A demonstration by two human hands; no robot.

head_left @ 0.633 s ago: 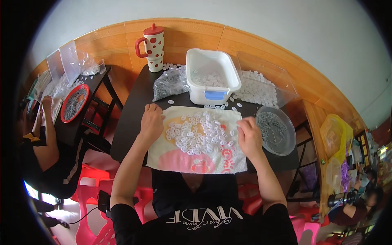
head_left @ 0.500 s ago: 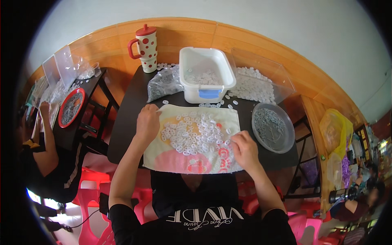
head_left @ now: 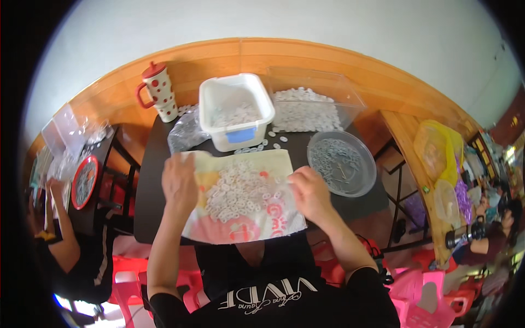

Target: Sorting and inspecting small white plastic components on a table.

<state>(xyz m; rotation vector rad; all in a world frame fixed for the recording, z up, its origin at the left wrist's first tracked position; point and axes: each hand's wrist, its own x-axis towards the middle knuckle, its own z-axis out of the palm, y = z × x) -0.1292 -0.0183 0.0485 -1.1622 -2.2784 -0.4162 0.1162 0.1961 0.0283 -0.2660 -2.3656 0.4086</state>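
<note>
Dark counter (head_left: pixel 153 180), wood-panelled wall behind. A printed cloth (head_left: pixel 243 198) lies across its near edge, front hem hanging off, with a heap of small white rings (head_left: pixel 238 191) on its middle.

Left hand (head_left: pixel 179 183): palm down on the cloth's left edge, fingers curled over the far corner; how firmly they grip is unclear. Right hand (head_left: pixel 309 192): at the cloth's right edge, fingers bent and closed on the fabric, thumb side hidden.

Behind the cloth: white tub (head_left: pixel 235 112) with blue label, rings inside; clear bin (head_left: pixel 311 104) of more rings to its right; round clear bowl (head_left: pixel 342 163) of greyish pieces, near the right hand. Crumpled clear bag (head_left: pixel 185 131) and spotted red-lidded mug (head_left: pixel 157 93) far left.

Another person's arm (head_left: pixel 60 218) at a side table, partly cut off.
</note>
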